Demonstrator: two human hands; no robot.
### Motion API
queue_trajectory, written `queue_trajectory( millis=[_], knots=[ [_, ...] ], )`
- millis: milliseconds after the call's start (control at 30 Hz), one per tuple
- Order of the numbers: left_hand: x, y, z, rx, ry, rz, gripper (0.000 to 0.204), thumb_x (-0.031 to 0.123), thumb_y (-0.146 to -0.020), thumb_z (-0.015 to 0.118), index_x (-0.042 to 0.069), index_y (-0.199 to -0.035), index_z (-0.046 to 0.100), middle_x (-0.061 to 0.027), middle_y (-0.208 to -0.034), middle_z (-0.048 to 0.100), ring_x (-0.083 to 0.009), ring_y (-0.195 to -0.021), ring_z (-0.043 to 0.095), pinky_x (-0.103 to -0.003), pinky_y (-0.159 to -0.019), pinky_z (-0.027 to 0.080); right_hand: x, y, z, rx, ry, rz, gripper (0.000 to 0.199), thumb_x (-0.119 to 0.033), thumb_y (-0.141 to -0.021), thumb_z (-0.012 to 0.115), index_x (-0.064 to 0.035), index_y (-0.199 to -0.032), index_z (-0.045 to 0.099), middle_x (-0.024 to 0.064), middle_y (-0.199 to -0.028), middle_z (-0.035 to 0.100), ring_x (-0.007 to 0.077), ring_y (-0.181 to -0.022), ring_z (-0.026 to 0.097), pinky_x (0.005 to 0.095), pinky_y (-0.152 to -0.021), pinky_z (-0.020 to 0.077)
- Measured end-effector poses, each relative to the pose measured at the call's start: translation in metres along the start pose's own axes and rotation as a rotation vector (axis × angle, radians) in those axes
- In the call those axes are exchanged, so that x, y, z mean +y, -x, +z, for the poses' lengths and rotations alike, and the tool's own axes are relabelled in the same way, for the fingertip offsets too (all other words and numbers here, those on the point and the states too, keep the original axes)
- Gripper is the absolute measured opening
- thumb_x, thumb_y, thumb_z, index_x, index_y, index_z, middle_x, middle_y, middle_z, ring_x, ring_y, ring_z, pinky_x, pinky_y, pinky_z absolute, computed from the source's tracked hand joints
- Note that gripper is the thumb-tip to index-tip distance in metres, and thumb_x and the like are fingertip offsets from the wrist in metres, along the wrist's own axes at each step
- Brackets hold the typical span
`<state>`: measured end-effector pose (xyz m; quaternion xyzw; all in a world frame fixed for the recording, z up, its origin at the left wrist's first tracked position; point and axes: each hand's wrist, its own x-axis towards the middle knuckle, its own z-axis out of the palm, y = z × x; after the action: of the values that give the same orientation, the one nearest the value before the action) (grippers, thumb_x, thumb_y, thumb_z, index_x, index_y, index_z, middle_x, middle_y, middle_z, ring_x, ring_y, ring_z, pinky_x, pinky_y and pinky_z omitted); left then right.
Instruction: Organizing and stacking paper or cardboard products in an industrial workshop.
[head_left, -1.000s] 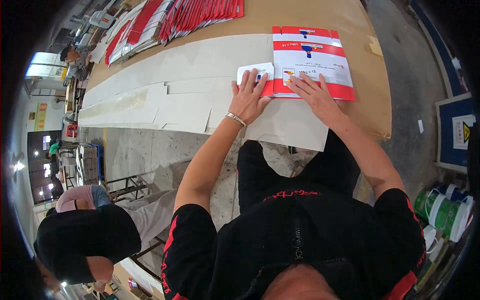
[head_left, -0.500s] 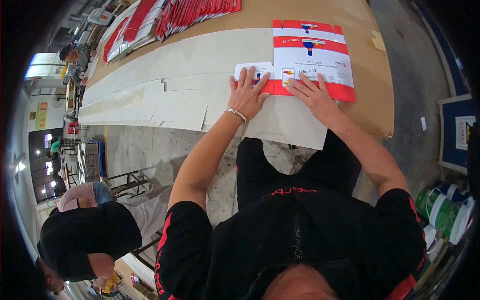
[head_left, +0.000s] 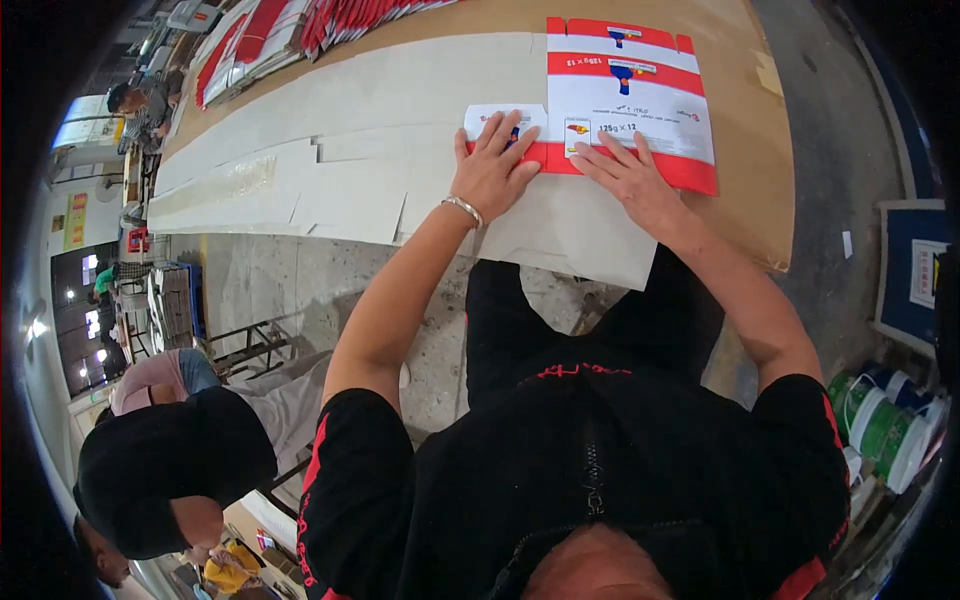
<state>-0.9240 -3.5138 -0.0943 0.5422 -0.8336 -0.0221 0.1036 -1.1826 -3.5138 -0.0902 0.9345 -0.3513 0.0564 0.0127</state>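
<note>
A printed red and white carton blank (head_left: 630, 95) lies flat at the table's near side, with blue pictures and a notched far edge. Over its narrow left panel my left hand (head_left: 492, 170) rests, fingers spread and palm down. My right hand (head_left: 635, 180) lies flat on the near red band of the wider panel, fingertips beside a small pictured white label. Neither hand grips anything. Beneath the blank is a sheet of plain greyish-white cardboard (head_left: 570, 230), its near part jutting past the table edge toward my legs.
Stacked red and white folded cartons (head_left: 350, 25) sit at the far left of the brown table top (head_left: 750, 130). A co-worker in black (head_left: 180, 470) is at my left. Green and white buckets (head_left: 885, 425) stand at lower right, below a blue board (head_left: 915, 270).
Both hands remain pressed on the carton blank with little change in pose. The whole view has shifted slightly, so the table and blank appear a bit higher.
</note>
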Motion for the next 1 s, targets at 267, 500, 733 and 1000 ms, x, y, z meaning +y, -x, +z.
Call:
queue_trajectory(
  millis=[267, 500, 733, 1000],
  knots=[
    [-0.004, -0.063, 0.001, -0.057, 0.151, -0.239, 0.067, 0.048, -0.076, 0.066, 0.021, -0.134, 0.047, -0.0062, -0.15, 0.027, -0.0285, -0.141, 0.016, -0.063, -0.105, 0.009, 0.006, -0.003, -0.018, -0.016, -0.037, -0.002, 0.058, 0.003, -0.084, 0.04, -0.0152, -0.139, 0.039, 0.0033, -0.146, 0.036, 0.027, -0.137, 0.029, 0.0571, -0.11, 0.0182],
    [-0.031, -0.101, -0.024, -0.173, 0.325, -0.398, 0.053, 0.052, -0.082, 0.06, 0.01, -0.113, 0.064, -0.0129, -0.108, 0.063, -0.0222, -0.099, 0.059, -0.035, -0.085, 0.045, -0.048, 0.044, -0.042, 0.262, -0.754, 0.333, 0.035, -0.015, -0.088, 0.057, 0.0, -0.119, 0.056, 0.0127, -0.111, 0.062, 0.0284, -0.111, 0.053, 0.0385, -0.09, 0.0455],
    [0.018, -0.075, -0.058, -0.308, 1.236, -0.145, 0.058, 0.013, -0.082, 0.066, 0.013, -0.136, 0.045, 0.0029, -0.075, 0.061, -0.0033, -0.059, 0.049, -0.023, -0.049, 0.042, -0.049, 0.059, -0.029, 0.26, -2.189, 0.681, 0.057, -0.027, -0.093, 0.057, -0.0072, -0.138, 0.029, 0.0089, -0.129, 0.048, 0.0222, -0.107, 0.058, 0.037, -0.085, 0.0505],
    [0.021, -0.017, -0.054, 0.046, 0.766, -0.119, 0.061, 0.016, -0.081, 0.067, 0.011, -0.136, 0.041, -0.0131, -0.094, 0.062, -0.026, -0.082, 0.059, -0.036, -0.074, 0.05, 0.063, -0.018, -0.038, 0.365, -1.249, 0.848, 0.055, -0.015, -0.091, 0.057, -0.0054, -0.14, 0.036, 0.0033, -0.113, 0.059, 0.0069, -0.091, 0.056, 0.0228, -0.073, 0.0485]
  ],
)
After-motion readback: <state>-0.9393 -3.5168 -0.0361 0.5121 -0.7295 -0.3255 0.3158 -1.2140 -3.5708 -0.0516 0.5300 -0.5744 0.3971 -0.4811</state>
